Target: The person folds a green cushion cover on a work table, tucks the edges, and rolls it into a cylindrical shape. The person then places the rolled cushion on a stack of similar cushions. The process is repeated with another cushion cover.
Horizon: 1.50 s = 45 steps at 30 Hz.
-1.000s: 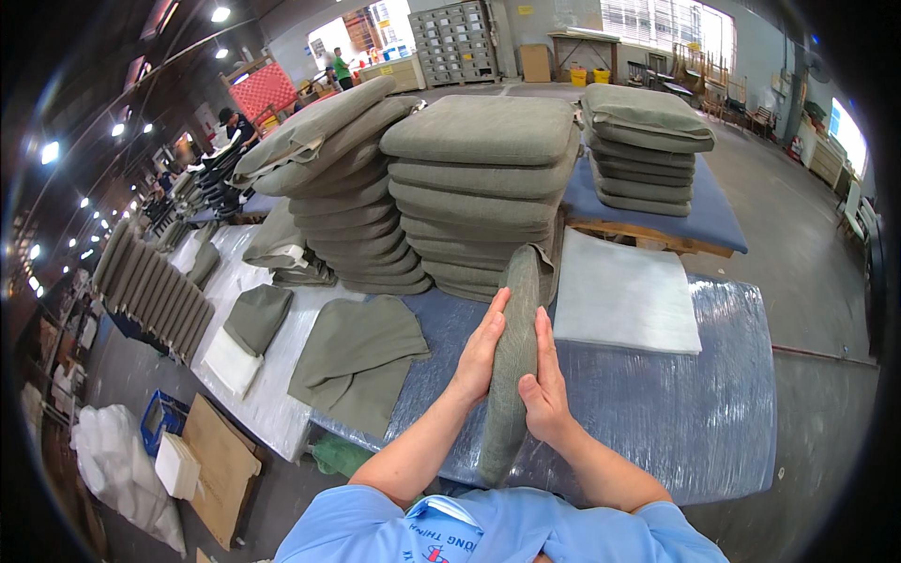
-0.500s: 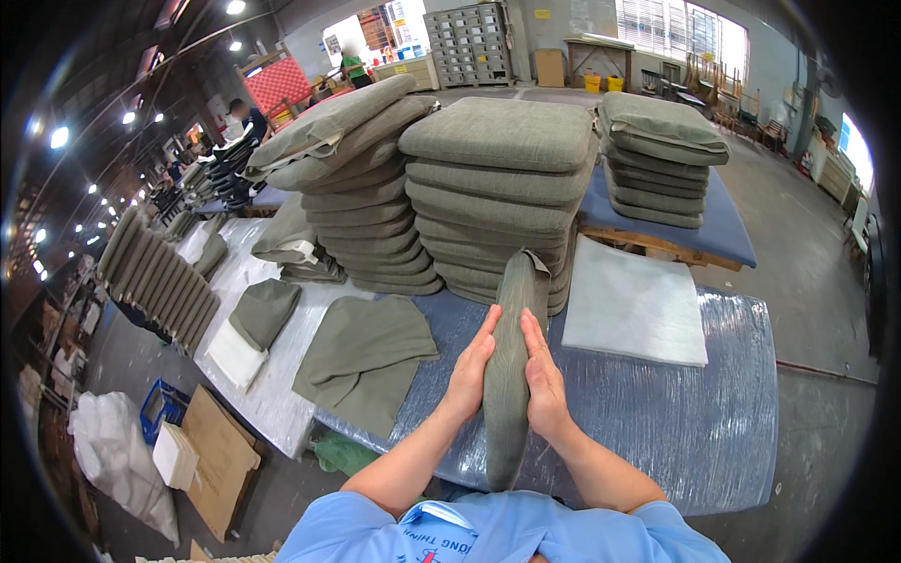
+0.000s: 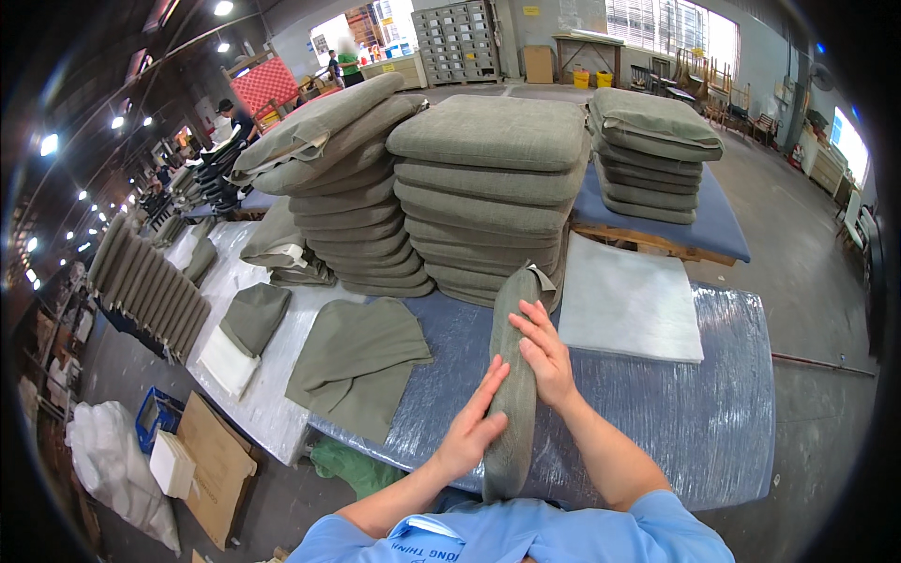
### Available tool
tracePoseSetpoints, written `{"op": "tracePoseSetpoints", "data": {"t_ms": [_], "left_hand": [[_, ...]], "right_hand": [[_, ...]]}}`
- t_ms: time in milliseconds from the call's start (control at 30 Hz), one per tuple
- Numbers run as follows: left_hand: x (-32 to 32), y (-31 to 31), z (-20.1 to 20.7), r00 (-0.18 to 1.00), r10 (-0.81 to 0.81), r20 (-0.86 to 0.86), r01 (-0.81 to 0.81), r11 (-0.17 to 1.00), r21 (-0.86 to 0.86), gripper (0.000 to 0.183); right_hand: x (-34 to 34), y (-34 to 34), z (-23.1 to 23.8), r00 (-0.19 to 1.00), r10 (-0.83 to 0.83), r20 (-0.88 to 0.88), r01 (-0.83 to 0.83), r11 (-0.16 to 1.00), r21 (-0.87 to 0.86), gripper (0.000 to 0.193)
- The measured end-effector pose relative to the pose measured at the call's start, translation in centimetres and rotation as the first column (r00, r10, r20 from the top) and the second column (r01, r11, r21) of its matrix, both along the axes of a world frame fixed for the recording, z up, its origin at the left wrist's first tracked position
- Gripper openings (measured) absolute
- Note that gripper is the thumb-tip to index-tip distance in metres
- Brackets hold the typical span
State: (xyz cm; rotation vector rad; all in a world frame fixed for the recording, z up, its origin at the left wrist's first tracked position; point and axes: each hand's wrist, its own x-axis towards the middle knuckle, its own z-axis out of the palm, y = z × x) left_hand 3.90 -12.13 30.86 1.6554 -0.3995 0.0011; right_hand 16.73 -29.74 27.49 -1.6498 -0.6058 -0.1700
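A grey-green fabric cushion (image 3: 512,460) stands on its narrow edge in front of me, its near end close to my shirt. My left hand (image 3: 474,427) presses its left side lower down, fingers stretched along the cover. Farther up, my right hand (image 3: 546,355) presses the right side, its fingertips reaching over the upper edge. Between them the two hands hold the cushion upright. A pale flap shows at its far end. Left of it a loose grey-green cover (image 3: 357,361) lies spread on the plastic-wrapped blue table (image 3: 648,422). A white foam sheet (image 3: 631,300) lies to the right.
A tall stack of cushions (image 3: 488,178) stands just beyond my hands, with a leaning stack (image 3: 352,206) to its left. A shorter stack (image 3: 652,159) is at the far right. A cardboard sheet (image 3: 216,469) and white bag (image 3: 117,469) are on the floor at left.
My right hand has slid up toward the cushion's far end and over its edge, while my left hand has moved lower, nearer me. The cushion stays on edge, tilted slightly.
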Motion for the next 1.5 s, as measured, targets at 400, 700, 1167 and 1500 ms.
{"op": "tracePoseSetpoints", "data": {"t_ms": [400,700,1167,1500], "left_hand": [[-0.4,6.3,4.0,0.972,-0.206,0.116,0.140,0.898,0.418,0.099],[0.9,18.7,-5.2,0.658,0.752,-0.042,-0.753,0.658,0.001,0.045],[4.9,23.6,-7.5,0.506,0.862,0.023,-0.860,0.506,-0.065,0.047],[2.7,24.8,-8.1,0.630,0.766,-0.124,-0.772,0.601,-0.207,0.056]], "right_hand": [[13.2,-3.1,-1.0,0.931,-0.220,0.291,0.317,0.882,-0.348,0.030],[1.7,-1.8,-1.7,0.954,-0.147,0.261,0.216,0.941,-0.261,0.019],[-4.2,-0.4,-5.1,0.988,-0.012,-0.152,0.028,0.994,0.103,0.037],[-11.7,-5.0,-8.2,0.935,-0.010,-0.354,0.140,0.929,0.344,0.044]]}}
